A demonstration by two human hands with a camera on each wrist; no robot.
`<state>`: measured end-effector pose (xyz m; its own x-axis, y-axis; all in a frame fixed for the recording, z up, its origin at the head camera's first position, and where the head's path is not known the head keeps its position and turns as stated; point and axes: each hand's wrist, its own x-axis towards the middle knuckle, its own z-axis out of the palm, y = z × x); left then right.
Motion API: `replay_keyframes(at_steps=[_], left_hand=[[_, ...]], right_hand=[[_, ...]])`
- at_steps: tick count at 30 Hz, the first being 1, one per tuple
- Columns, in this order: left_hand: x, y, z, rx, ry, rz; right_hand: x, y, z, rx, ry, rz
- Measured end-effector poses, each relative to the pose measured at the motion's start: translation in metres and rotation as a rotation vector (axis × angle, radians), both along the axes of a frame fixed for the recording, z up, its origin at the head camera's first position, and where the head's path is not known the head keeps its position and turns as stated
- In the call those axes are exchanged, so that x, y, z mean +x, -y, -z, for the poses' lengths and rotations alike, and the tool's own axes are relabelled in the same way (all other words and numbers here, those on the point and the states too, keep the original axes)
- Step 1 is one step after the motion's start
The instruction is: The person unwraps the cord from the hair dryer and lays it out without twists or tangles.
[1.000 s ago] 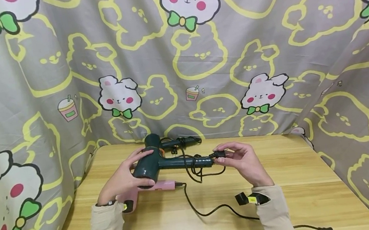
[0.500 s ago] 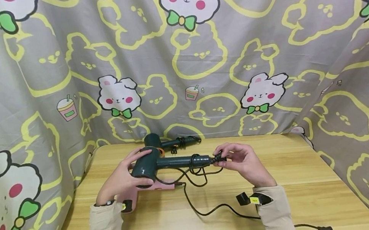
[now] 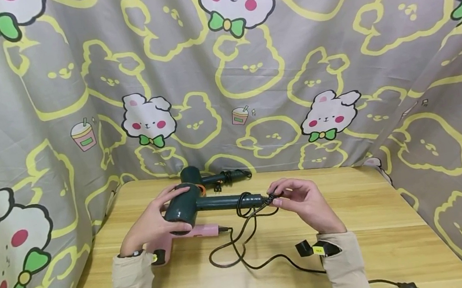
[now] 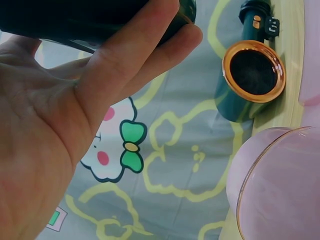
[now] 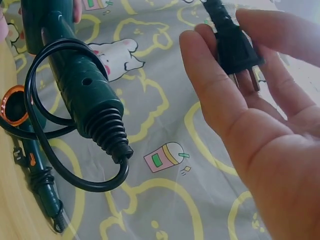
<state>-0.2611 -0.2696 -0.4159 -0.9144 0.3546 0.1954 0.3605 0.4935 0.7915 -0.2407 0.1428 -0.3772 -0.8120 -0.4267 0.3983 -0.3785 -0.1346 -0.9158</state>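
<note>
Grey curtain: printed cloth on the left, back and right of one wooden table.
Left hand: one, fingers and thumb wrapped round the barrel of the held green dryer.
Pink dryer: one of three dryers, on the table, partly hidden by the left hand.
Held green dryer: one of two green ones, between both hands, handle pointing right.
Rear green dryer: the second, lying near the back curtain, with one copper-coloured ring.
Black cord: looped round the held dryer's handle.
Right hand: one, pinching a plug between thumb and fingers.
Pinched plug: one, two metal prongs.
Far plug: one, lying right of the right sleeve.
</note>
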Motion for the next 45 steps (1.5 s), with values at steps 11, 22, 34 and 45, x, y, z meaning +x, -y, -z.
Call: replay_keyframes(at_steps=[11,22,34,45], left_hand=[[0.001,0.007,-0.001,0.01,-0.037,-0.027],[0.004,0.008,-0.005,0.016,-0.05,-0.026],[0.006,0.009,-0.007,0.022,-0.043,-0.025],[0.007,0.011,-0.008,0.019,-0.042,-0.043]], right_hand=[[0.001,-0.009,-0.003,0.114,0.069,0.053],[-0.005,-0.025,0.002,0.2,0.124,0.035],[-0.011,-0.034,0.009,0.253,0.263,0.037],[-0.019,-0.036,0.018,0.226,0.334,0.078]])
